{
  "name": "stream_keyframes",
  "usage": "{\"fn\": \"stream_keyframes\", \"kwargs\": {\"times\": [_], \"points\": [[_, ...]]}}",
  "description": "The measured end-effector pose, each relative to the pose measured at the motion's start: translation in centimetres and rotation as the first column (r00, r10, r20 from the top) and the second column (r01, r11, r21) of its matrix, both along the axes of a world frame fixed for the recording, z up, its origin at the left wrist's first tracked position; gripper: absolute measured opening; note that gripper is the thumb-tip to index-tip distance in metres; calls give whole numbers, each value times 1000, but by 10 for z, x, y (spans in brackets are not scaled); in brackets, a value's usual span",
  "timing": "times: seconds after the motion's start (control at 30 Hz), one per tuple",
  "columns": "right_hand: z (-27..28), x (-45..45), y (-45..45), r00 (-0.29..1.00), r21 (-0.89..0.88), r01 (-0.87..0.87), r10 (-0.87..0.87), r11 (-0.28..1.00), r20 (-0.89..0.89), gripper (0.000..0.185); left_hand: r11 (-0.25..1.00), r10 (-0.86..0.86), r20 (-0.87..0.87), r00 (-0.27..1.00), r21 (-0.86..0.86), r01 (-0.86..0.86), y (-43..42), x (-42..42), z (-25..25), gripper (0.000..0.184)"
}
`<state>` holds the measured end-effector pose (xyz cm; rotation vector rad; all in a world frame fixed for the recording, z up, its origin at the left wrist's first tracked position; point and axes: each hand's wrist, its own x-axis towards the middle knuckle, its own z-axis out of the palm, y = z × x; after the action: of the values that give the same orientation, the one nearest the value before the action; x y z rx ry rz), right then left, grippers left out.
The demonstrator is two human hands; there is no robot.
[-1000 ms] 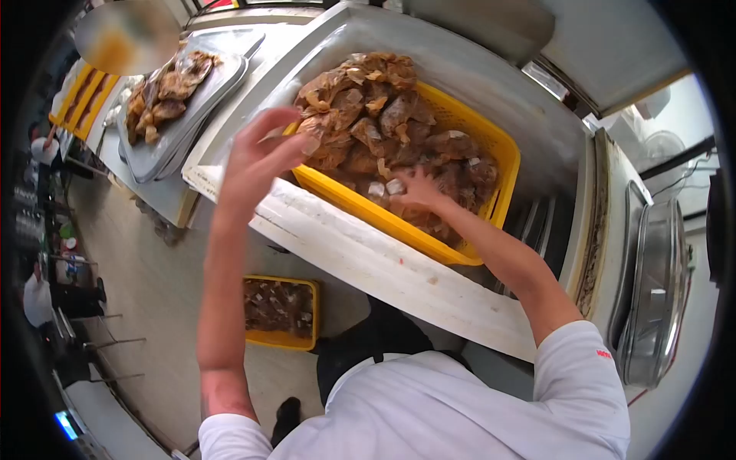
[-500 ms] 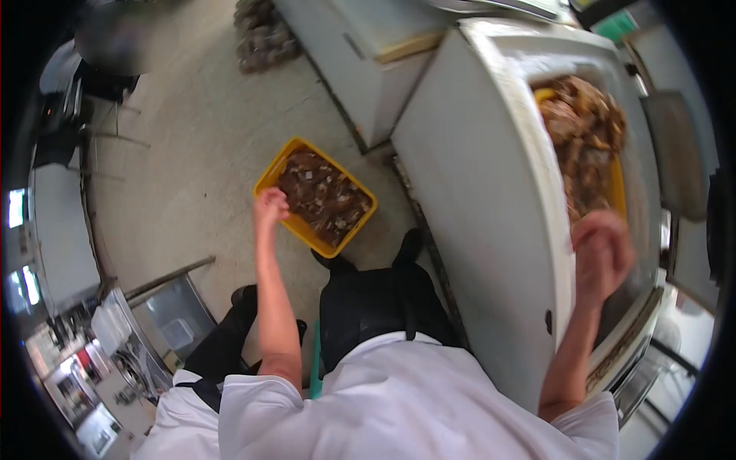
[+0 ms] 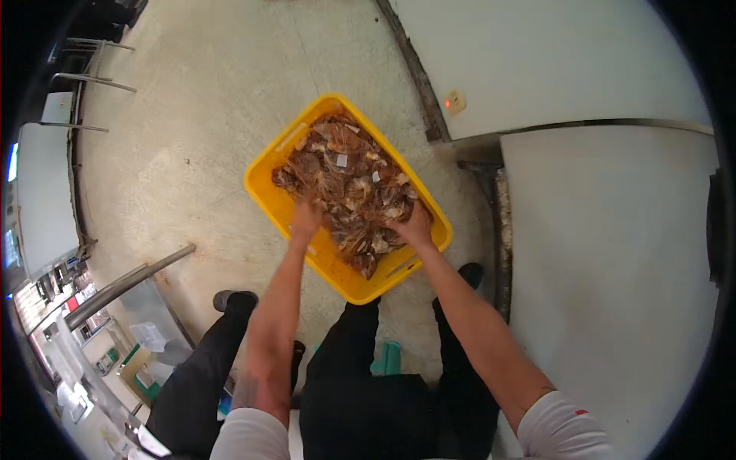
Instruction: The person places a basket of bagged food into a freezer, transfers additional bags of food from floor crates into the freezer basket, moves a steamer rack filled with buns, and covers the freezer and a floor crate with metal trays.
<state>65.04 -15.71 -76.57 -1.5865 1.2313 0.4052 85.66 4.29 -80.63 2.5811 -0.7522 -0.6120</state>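
Below me a yellow crate (image 3: 270, 201) stands on the floor, holding a heap of clear plastic bags of brown food (image 3: 356, 184), some with small white labels. My left hand (image 3: 307, 218) reaches over the crate's left side into the heap; its fingers are blurred and partly hidden among the bags. On the right side of the heap, my right hand (image 3: 415, 228) grips a bag, thumb toward the middle and fingers curled over its side.
White freezer-like cabinets (image 3: 590, 230) line the right side. At left, another person's black-trousered leg (image 3: 203, 383) and shoe are close to mine. A metal rail (image 3: 134, 282) juts out behind that leg. Something green (image 3: 387, 359) sits behind my legs.
My right hand has come from the open freezer on the right down into the yellow crate. My left hand has moved from the crate's rim into the bags. My view has swung down and closer.
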Motion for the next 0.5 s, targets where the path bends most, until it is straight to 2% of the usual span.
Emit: {"fn": "stream_keyframes", "kwargs": {"times": [0.03,0.07,0.1,0.13,0.17,0.2,0.27,0.33,0.37,0.43,0.47,0.5], "points": [[-33,9,-1,1000,-33,14,-13,999,16,110,992,31,-51,998,-123,-37,-11,29,-32,47],[-60,15,-2,1000,-25,11,-11,1000,0,110,960,-150,333,931,-177,218,-19,58,-65,50],[-78,20,-3,997,-40,-75,75,996,16,114,967,-137,331,934,-161,199,-39,74,-60,55],[-94,25,-2,986,-52,-160,162,986,35,117,981,-158,235,959,-71,179,-55,93,-66,62],[-107,29,-4,986,-44,-163,164,986,25,117,985,-171,137,976,18,170,-65,106,-73,69],[-117,34,-5,977,29,-209,207,978,58,120,985,-171,127,977,23,169,-69,107,-76,69],[-140,44,-4,965,112,-255,246,961,85,123,949,-225,65,972,240,204,-77,98,-89,93],[-156,51,7,939,58,-335,338,941,-64,120,953,-221,91,971,231,195,-69,91,-121,97],[-155,50,10,938,69,-337,341,939,-65,120,961,-214,142,966,208,183,-66,89,-130,101],[-144,45,11,853,-148,-519,497,842,-159,111,940,-266,104,958,249,234,-61,77,-127,99],[-138,42,19,901,-126,-433,423,893,-95,105,956,-241,40,970,183,230,-57,67,-130,97],[-140,34,31,903,-130,-428,419,894,-93,105,968,-220,-19,975,117,221,-52,60,-132,94]]}}
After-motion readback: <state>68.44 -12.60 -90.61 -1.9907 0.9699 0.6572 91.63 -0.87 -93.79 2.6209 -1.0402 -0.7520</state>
